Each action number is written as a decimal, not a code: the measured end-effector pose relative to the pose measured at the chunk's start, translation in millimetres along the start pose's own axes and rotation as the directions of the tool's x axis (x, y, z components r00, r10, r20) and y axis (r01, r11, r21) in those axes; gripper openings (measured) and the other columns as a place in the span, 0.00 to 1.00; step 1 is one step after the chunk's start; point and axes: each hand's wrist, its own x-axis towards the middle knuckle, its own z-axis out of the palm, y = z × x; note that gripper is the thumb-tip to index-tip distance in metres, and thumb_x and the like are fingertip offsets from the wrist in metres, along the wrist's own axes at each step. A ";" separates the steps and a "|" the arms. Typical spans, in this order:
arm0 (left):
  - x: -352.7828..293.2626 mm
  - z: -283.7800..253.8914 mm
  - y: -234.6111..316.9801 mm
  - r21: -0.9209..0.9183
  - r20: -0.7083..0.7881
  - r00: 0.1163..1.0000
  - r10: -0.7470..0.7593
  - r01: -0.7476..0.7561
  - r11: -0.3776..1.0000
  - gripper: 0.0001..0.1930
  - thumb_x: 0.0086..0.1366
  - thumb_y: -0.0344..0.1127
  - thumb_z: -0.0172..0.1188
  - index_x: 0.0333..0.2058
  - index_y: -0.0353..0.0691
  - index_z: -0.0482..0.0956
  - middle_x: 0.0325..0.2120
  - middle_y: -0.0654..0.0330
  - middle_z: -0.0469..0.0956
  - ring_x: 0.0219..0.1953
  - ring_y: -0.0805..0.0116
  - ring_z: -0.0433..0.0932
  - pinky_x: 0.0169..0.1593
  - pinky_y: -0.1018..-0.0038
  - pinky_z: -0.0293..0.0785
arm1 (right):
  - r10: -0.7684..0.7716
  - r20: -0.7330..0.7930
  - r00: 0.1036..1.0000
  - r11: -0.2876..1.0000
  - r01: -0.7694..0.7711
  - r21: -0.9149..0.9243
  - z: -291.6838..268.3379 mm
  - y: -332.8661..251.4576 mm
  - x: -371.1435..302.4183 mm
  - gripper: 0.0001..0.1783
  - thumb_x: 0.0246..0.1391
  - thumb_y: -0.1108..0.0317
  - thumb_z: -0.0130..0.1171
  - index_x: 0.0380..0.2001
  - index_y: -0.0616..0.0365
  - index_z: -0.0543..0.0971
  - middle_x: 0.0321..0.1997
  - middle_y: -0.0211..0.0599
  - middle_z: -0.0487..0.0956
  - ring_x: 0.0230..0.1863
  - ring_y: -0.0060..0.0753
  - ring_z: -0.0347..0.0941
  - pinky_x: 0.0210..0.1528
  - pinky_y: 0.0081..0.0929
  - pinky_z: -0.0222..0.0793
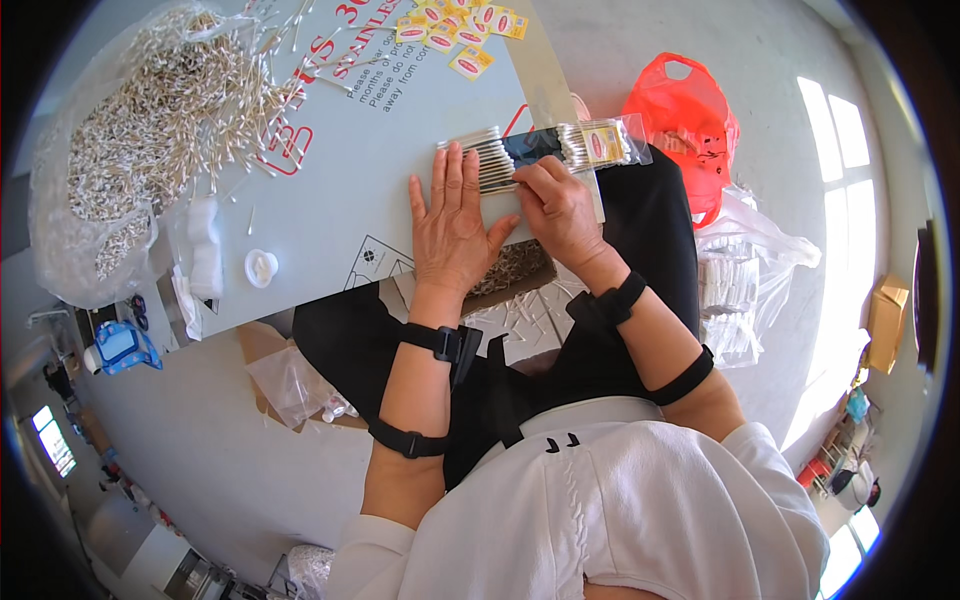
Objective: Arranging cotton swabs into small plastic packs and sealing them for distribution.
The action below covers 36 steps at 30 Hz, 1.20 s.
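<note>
My left hand (450, 220) lies flat with its fingers stretched out, touching the left end of a row of cotton swabs (490, 158) at the table's right edge. Beside it, my right hand (563, 208) is curled, thumb and fingertips pinched at the row's near right corner. What sits in that pinch, if anything, is hidden. A dark flat piece (533, 147) lies just right of the row. Past it is a clear packet (632, 140) of lined-up swabs with a yellow label card (602, 143) inside.
A big plastic bag of loose swabs (150, 130) spills over the grey table (330, 210). Yellow cards (470, 62) lie scattered at the far side. A small white tub (261, 268) stands near left. Below my hands is a box of swabs (515, 278); a red bag (690, 120) stands right.
</note>
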 end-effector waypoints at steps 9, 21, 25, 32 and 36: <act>1.3 1.2 -0.2 0.014 -0.012 1.000 -0.002 0.002 1.000 0.48 0.58 0.57 0.62 0.69 0.41 0.50 0.71 0.54 0.49 0.73 0.58 0.45 0.72 0.49 0.37 | -0.018 0.063 0.998 0.999 0.019 -0.026 -1.7 0.9 1.3 0.08 0.49 0.76 0.61 0.35 0.59 0.79 0.30 0.41 0.74 0.30 0.48 0.75 0.32 0.37 0.71; 1.2 1.8 -0.3 0.020 -0.008 1.000 -0.009 0.009 1.000 0.48 0.58 0.58 0.62 0.69 0.41 0.51 0.71 0.54 0.49 0.73 0.58 0.45 0.72 0.49 0.37 | 0.056 -0.009 0.998 0.997 -0.057 -0.050 2.6 -2.3 7.1 0.08 0.50 0.74 0.60 0.35 0.56 0.80 0.29 0.39 0.75 0.30 0.46 0.76 0.31 0.37 0.71; 1.2 1.9 -0.6 0.023 -0.010 1.000 -0.008 0.008 1.000 0.48 0.58 0.58 0.62 0.69 0.41 0.51 0.71 0.55 0.49 0.73 0.58 0.45 0.72 0.49 0.37 | 0.043 0.014 0.999 0.997 -0.042 -0.065 1.9 -1.5 5.0 0.08 0.50 0.74 0.61 0.35 0.56 0.80 0.29 0.39 0.75 0.30 0.46 0.76 0.31 0.37 0.71; 1.2 1.8 -0.5 0.030 -0.017 1.000 -0.006 0.006 1.000 0.48 0.58 0.59 0.61 0.69 0.40 0.51 0.70 0.54 0.50 0.73 0.58 0.46 0.72 0.49 0.38 | 0.109 -0.035 0.993 0.993 -0.110 -0.030 3.3 -4.9 13.1 0.11 0.50 0.72 0.61 0.38 0.53 0.81 0.29 0.37 0.75 0.30 0.42 0.76 0.31 0.36 0.71; 1.4 0.9 0.3 0.042 -0.003 1.000 -0.009 0.009 0.999 0.47 0.59 0.60 0.59 0.68 0.37 0.53 0.71 0.54 0.49 0.73 0.59 0.45 0.72 0.49 0.37 | 0.134 0.004 0.991 0.988 -0.134 -0.084 2.4 -6.8 15.1 0.10 0.50 0.71 0.61 0.38 0.52 0.81 0.30 0.36 0.75 0.30 0.43 0.76 0.31 0.36 0.71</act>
